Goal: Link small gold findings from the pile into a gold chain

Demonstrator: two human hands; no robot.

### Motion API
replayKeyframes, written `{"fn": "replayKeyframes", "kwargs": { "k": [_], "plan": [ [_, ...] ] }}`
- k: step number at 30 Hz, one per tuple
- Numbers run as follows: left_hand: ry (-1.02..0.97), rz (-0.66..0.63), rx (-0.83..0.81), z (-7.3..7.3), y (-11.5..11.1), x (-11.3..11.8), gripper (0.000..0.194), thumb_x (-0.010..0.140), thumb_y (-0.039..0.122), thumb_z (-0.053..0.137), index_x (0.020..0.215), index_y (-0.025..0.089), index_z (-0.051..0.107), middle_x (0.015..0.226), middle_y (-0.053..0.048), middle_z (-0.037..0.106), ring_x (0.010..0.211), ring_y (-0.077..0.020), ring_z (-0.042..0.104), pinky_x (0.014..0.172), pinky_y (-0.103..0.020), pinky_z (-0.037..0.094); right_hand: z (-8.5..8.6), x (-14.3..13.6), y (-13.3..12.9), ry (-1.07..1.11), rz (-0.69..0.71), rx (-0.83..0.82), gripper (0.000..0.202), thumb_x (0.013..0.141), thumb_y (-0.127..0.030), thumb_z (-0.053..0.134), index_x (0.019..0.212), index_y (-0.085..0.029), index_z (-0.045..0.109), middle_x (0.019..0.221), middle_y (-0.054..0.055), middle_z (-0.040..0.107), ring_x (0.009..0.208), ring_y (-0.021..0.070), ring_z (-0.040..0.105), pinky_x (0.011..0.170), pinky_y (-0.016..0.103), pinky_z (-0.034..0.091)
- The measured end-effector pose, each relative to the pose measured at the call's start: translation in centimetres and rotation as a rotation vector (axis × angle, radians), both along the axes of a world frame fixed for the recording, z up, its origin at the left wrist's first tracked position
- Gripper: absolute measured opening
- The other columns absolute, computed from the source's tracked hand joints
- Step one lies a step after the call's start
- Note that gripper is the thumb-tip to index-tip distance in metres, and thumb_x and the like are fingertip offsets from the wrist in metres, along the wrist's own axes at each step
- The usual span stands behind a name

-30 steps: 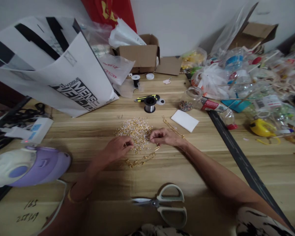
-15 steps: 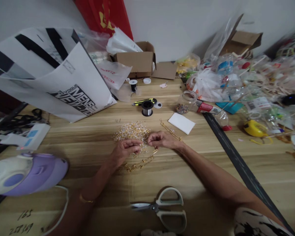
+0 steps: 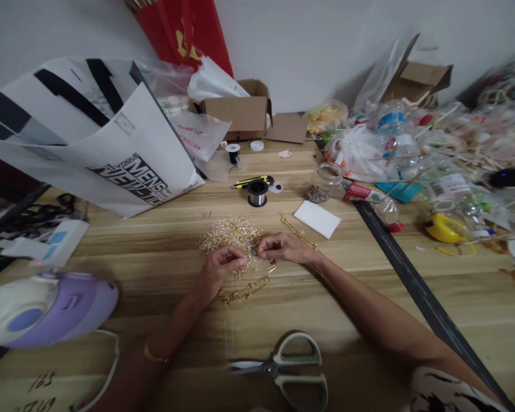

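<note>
A loose pile of small gold and clear beads [image 3: 229, 232] lies on the wooden table. At its near edge my left hand [image 3: 223, 266] is closed, thumb and fingers pinched together. My right hand [image 3: 281, 249] is closed in a pinch at the pile's right side, a short gap from the left. Whatever sits between either hand's fingertips is too small to make out. A gold chain [image 3: 244, 290] lies just below the hands, and a few thin gold pieces [image 3: 272, 268] lie under the right hand. Behind the right wrist rests another gold chain [image 3: 298, 230].
Scissors [image 3: 283, 369] lie near the front edge. Beyond the pile are a spool of wire [image 3: 257, 193], a yellow cutter [image 3: 244, 183], a white card [image 3: 316, 218] and a bead jar [image 3: 324, 183]. A paper bag [image 3: 129, 154] stands left; plastic bottles and bags crowd the right.
The view has shifted slightly, so most things sit a little lower in the picture. Both hands keep their pinch beside the pile; the left has turned slightly, its fingertips still near the right.
</note>
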State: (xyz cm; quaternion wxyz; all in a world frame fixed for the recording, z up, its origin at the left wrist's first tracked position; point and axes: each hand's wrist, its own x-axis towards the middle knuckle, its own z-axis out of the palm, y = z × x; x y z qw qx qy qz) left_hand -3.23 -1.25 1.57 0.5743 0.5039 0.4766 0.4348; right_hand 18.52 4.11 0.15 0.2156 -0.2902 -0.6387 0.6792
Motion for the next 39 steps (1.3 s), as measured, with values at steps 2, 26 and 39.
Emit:
{"fn": "replayKeyframes", "kwargs": {
  "k": [2, 26, 39],
  "plan": [
    [0.033, 0.013, -0.008, 0.1, 0.0, 0.1, 0.013, 0.064, 0.022, 0.075, 0.065, 0.015, 0.065, 0.064, 0.001, 0.066, 0.060, -0.0101, 0.059, 0.062, -0.021, 0.047, 0.0, 0.0, 0.0, 0.003, -0.002, -0.002, 0.027, 0.078, -0.039, 0.069, 0.080, -0.014, 0.061, 0.066, -0.003, 0.051, 0.057, 0.0063, 0.047, 0.051, 0.018, 0.045],
    [0.388, -0.009, 0.565, -0.3, -1.1, 1.7, 0.010, 0.077, 0.009, 0.059, 0.072, 0.016, 0.065, 0.074, -0.003, 0.070, 0.070, -0.0136, 0.066, 0.067, -0.023, 0.052, 0.1, -0.2, -0.3, 0.015, 0.033, -0.009, 0.028, 0.074, -0.037, 0.071, 0.084, -0.011, 0.066, 0.067, -0.002, 0.055, 0.056, 0.0063, 0.045, 0.051, 0.018, 0.036],
    [0.660, -0.021, 0.940, -1.1, -1.4, 1.7, 0.016, 0.083, 0.006, 0.053, 0.078, 0.017, 0.064, 0.075, -0.004, 0.067, 0.072, -0.0138, 0.061, 0.068, -0.024, 0.049, 0.3, -0.2, -0.4, -0.002, 0.040, 0.029, 0.030, 0.076, -0.041, 0.069, 0.081, -0.012, 0.064, 0.068, -0.002, 0.054, 0.058, 0.0068, 0.043, 0.051, 0.018, 0.035]
  ]
}}
